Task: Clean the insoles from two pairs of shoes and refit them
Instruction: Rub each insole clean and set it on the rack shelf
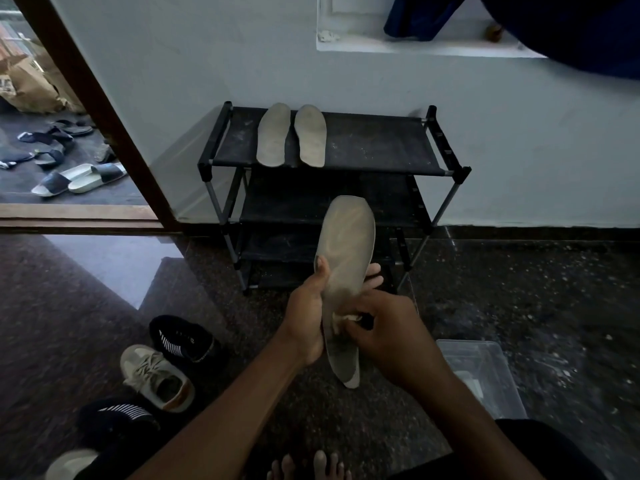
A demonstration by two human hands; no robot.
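Pressing a cloth (341, 320) on one held insole (348, 237); two insoles (273, 135) (311, 135) on rack (381, 143).

Both forearms are bare; they enter from the bottom edge and converge near centre. The left forearm (221, 410) runs diagonally up and to the right. The left hand (306, 317) grips a long grey-beige foam insole (346, 244) from its left edge, with the thumb (322, 268) laid flat on the near face and the fingertips (373, 276) showing past the right edge from behind. The right forearm (460, 410) comes in from lower right. The right hand (384, 327), back toward the camera and fingers curled, pinches a small pale cloth (341, 320) against the insole's lower half. Bare toes (304, 465) show at bottom centre.
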